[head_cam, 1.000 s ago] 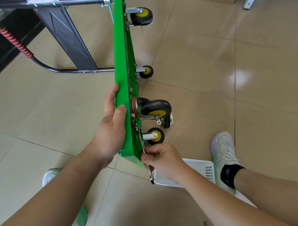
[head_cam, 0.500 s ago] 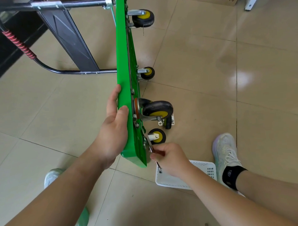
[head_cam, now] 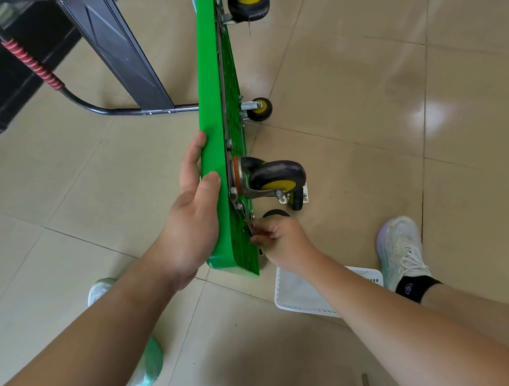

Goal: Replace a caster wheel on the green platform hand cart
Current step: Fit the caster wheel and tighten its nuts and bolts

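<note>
The green platform cart stands on its long edge, underside facing right. My left hand grips its near top edge, thumb over the rim. A black-and-yellow caster wheel on a metal swivel plate sits on the underside just right of that hand. My right hand pinches a thin metal wrench whose head reaches up toward the bolts under the caster plate. A lower caster is mostly hidden behind my right hand. Two more casters show farther along.
A loose caster lies on the tiled floor beside the mounted one. A white plastic basket sits on the floor under my right forearm. My shoes flank the cart. The folded black handle juts left.
My right hand with the wrench rose along the cart's underside toward the caster plate, covering the lower caster. The camera moved closer. My left hand kept its grip.
</note>
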The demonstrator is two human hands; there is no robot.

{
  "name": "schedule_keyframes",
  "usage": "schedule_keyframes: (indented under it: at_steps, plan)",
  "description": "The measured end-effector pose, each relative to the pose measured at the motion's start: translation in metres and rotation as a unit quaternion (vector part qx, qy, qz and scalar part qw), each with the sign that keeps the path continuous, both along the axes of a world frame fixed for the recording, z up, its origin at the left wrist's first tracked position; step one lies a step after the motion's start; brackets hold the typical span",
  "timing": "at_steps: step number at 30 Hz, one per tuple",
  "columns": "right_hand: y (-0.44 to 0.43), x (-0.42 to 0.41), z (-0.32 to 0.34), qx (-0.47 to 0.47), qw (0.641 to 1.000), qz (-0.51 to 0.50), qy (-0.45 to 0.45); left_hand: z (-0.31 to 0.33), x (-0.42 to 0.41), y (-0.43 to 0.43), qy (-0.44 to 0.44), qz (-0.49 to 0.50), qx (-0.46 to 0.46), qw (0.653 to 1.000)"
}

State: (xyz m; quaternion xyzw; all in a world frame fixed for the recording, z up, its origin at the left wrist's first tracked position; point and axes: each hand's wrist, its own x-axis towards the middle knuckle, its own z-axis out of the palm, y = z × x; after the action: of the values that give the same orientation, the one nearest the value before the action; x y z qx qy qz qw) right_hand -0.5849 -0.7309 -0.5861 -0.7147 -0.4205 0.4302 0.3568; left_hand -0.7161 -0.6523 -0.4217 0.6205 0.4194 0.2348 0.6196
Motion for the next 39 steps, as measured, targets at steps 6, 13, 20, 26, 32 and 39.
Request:
schedule_keyframes:
  at_steps: [6,13,20,26,32,39]
  plan:
    - [-0.01,-0.001,0.008,0.014,1.0,-0.009,0.003,0.0,0.0,0.0,-0.004,-0.001,0.003,1.0]
    - [-0.04,-0.016,0.057,-0.031,0.992,-0.058,0.105,0.002,0.001,-0.002,-0.002,-0.002,-0.001,1.0]
    - [-0.042,-0.013,0.098,-0.071,0.966,-0.073,0.236,0.005,0.001,-0.003,0.008,-0.001,-0.008,1.0]
    - [-0.048,-0.013,0.079,-0.069,0.975,-0.065,0.199,0.009,0.001,-0.004,0.005,-0.001,-0.016,1.0]
    - [-0.057,-0.013,0.032,-0.052,0.986,-0.082,0.137,0.006,0.001,-0.003,-0.001,0.004,-0.024,1.0]
    - [-0.034,-0.004,0.015,0.009,0.991,-0.077,0.112,0.004,0.002,-0.002,-0.007,0.009,-0.021,1.0]
